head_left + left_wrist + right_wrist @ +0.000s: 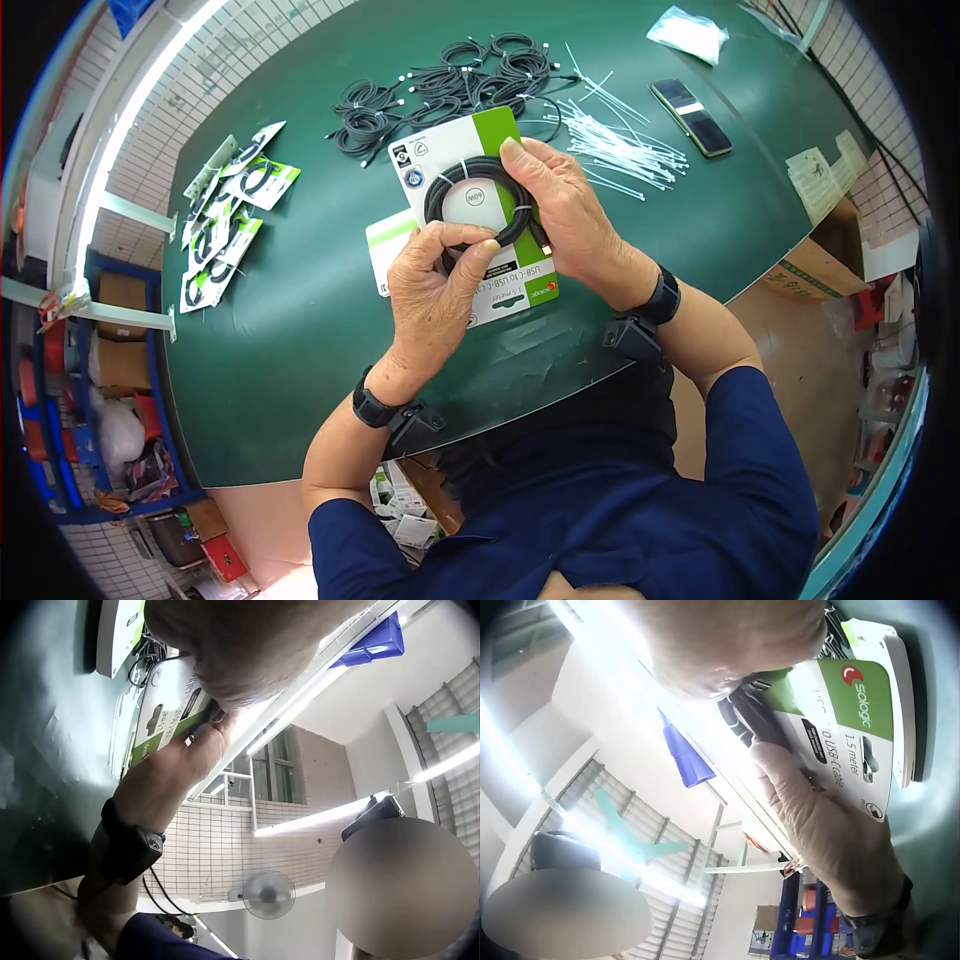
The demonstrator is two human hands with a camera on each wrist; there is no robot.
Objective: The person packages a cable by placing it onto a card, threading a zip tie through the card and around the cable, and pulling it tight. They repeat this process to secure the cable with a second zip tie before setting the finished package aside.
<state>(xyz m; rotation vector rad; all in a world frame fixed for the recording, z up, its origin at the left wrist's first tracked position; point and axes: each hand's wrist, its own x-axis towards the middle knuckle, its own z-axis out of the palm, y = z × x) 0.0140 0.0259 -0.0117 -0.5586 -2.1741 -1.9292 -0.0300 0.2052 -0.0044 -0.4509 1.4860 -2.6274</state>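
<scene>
Both hands hold a white and green packaging card above the green table. A coiled black USB-C cable, bound with white ties, lies against its face. My left hand pinches the lower part of the coil between thumb and fingers. On the card's right edge, my right hand grips with its thumb on the front, beside the coil. Printed lettering and a hanging slot show on the card in the right wrist view. Behind it sits a stack of similar cards, partly hidden.
Several coiled black cables lie at the back of the table. White cable ties spread beside them, near a phone and a plastic bag. Carded cables are piled at the left. A cardboard box stands at the right.
</scene>
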